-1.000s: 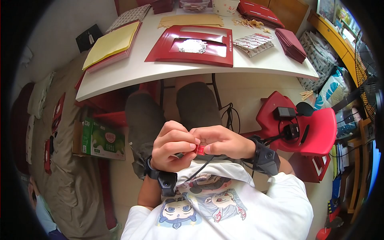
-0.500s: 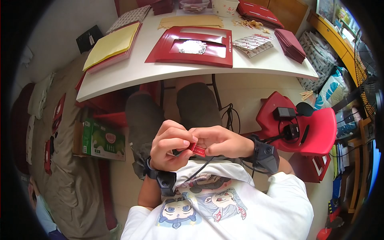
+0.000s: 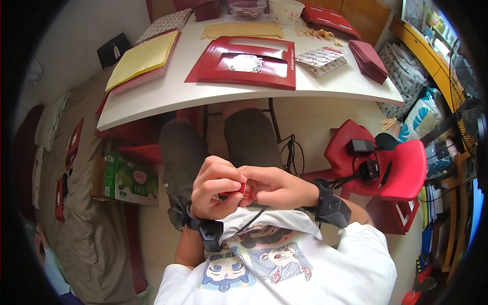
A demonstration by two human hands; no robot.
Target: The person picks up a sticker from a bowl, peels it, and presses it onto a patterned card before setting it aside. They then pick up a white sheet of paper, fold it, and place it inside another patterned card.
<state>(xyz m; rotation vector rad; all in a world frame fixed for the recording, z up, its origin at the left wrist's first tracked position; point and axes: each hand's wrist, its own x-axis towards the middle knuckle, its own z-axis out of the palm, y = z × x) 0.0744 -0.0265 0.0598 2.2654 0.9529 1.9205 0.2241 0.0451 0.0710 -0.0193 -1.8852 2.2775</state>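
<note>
Close in front of my shirt, my left hand [image 3: 214, 189] and my right hand [image 3: 279, 187] meet over a small red strip [image 3: 248, 193] with pale lettering. My left fingers are curled and pinch its left part. On the other side my right thumb and fingers close round the right end. Most of the strip is hidden by the fingers, so its full shape cannot be made out. Both hands are held above my lap, below the front edge of the white table [image 3: 168, 104].
On the table lie a red windowed cardboard sleeve [image 3: 213, 71], yellow sheets [image 3: 142, 60], folded patterned papers [image 3: 323, 60] and dark red folded pieces [image 3: 368, 61]. A red chair [image 3: 401, 175] carrying black devices stands at right. A green box [image 3: 131, 178] is at left.
My right fingers have closed in further around the strip, and less of it shows. Both hands have shifted only slightly. Things on the table look unmoved.
</note>
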